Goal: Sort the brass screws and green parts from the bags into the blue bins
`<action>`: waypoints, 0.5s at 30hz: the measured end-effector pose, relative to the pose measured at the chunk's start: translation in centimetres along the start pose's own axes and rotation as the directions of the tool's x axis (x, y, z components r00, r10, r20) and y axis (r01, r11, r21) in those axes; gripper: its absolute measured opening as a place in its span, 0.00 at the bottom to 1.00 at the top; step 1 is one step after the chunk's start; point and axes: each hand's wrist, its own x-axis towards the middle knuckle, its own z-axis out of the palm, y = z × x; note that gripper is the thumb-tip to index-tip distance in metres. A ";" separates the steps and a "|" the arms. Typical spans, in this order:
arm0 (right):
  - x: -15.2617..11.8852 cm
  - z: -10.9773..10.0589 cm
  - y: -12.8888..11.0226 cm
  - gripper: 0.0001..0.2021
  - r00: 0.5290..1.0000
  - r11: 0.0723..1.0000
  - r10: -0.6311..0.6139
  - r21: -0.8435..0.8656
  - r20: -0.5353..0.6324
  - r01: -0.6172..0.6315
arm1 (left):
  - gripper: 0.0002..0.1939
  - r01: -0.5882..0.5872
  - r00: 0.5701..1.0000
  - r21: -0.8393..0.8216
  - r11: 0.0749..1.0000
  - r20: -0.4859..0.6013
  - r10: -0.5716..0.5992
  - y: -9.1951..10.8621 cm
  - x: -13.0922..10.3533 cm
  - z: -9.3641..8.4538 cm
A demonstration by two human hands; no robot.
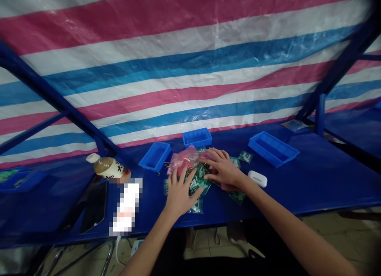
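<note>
Small, flat green packets (pixel 196 184) with pale markings lie in a loose, overlapping heap under and between the left hand (pixel 181 190) and the right hand (pixel 222 167). Crumpled, translucent pink plastic (pixel 185 157) lies at the heap's far side, just beyond the left hand's fingertips. A single packet (pixel 245 156) lies flat, apart from the heap, just right of the right hand.

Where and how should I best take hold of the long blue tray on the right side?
Probably the rim of the blue tray at its short near end, with the right hand coming from the near right, thumb outside, fingers inside. It sits upright, open on top, so the wall could be pinched; the white case lies nearer its left side.
</note>
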 end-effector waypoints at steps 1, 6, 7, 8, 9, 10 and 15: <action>0.0 0.0 -0.2 0.31 0.999 0.999 -0.039 0.001 0.015 0.039 | 0.33 0.003 1.000 -0.004 1.000 -0.002 -0.003 0.0 0.0 0.0; 0.0 0.3 -1.2 0.26 0.994 0.994 -0.103 -0.032 0.031 0.104 | 0.30 0.031 0.999 -0.052 0.998 -0.024 -0.032 -0.3 0.1 -0.2; 0.0 0.3 -1.4 0.23 0.994 0.993 -0.110 -0.042 0.024 0.111 | 0.30 0.039 0.999 -0.068 0.997 -0.027 -0.041 -0.3 0.2 -0.2; 0.0 0.4 -1.5 0.20 0.992 0.991 -0.123 -0.051 0.016 0.123 | 0.29 0.048 0.998 -0.086 0.995 -0.030 -0.051 -0.4 0.2 -0.2; 0.1 0.4 -1.6 0.16 0.990 0.989 -0.139 -0.058 0.009 0.139 | 0.29 0.058 0.997 -0.105 0.993 -0.037 -0.063 -0.4 0.2 -0.2; 0.2 0.5 -1.7 0.13 0.988 0.986 -0.153 -0.064 0.003 0.153 | 0.28 0.069 0.996 -0.122 0.990 -0.047 -0.076 -0.4 0.3 -0.2; 0.7 0.6 -1.7 0.10 0.990 0.989 -0.139 -0.060 -0.005 0.138 | 0.25 0.090 0.984 -0.178 0.980 -0.136 -0.115 -0.4 0.5 -0.3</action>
